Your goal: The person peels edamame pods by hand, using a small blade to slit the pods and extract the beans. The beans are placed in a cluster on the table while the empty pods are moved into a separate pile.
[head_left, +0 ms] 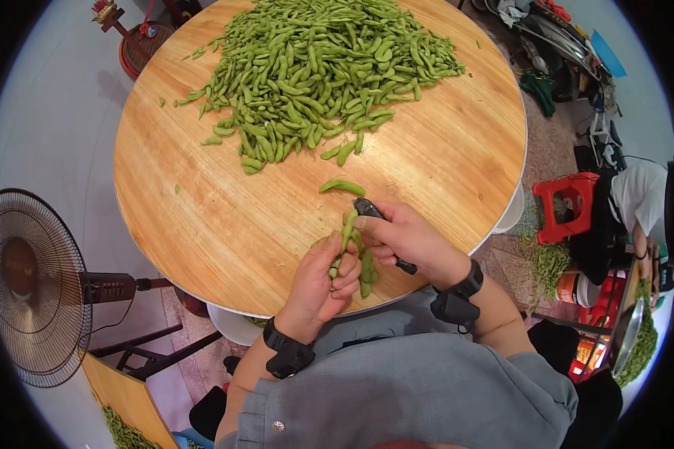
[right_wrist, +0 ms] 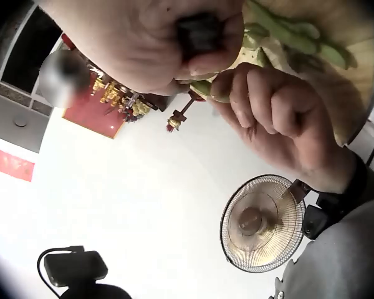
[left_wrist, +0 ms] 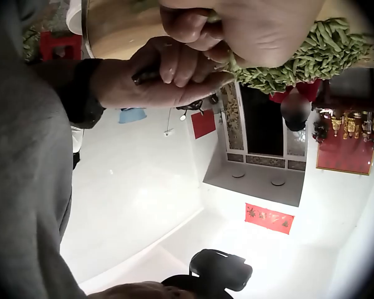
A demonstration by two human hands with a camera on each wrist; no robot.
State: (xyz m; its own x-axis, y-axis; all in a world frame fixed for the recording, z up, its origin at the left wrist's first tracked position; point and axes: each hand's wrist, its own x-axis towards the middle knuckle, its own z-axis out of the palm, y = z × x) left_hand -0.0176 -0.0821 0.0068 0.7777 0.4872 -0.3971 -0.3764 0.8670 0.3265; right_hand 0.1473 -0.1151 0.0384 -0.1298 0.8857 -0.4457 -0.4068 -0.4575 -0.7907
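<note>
In the head view my left hand (head_left: 323, 278) pinches a green soybean pod (head_left: 349, 226) near the table's front edge. Close beside it, my right hand (head_left: 410, 238) grips a slim black tool (head_left: 371, 211) whose far tip meets the upper end of that pod; its exact kind does not show. The black butt of the tool (right_wrist: 199, 34) pokes out of the right fist in the right wrist view. More pods (head_left: 367, 273) lie on the wood below the hands, partly hidden by them. One loose pod (head_left: 342, 185) rests just beyond the tool.
A large heap of soybean pods (head_left: 314, 75) covers the far part of the round wooden table (head_left: 442, 172). A standing fan (head_left: 34, 284) is at the left. On the right are a red stool (head_left: 565, 206) and more greenery (head_left: 550, 269). A white basin (head_left: 232, 323) sits below the table edge.
</note>
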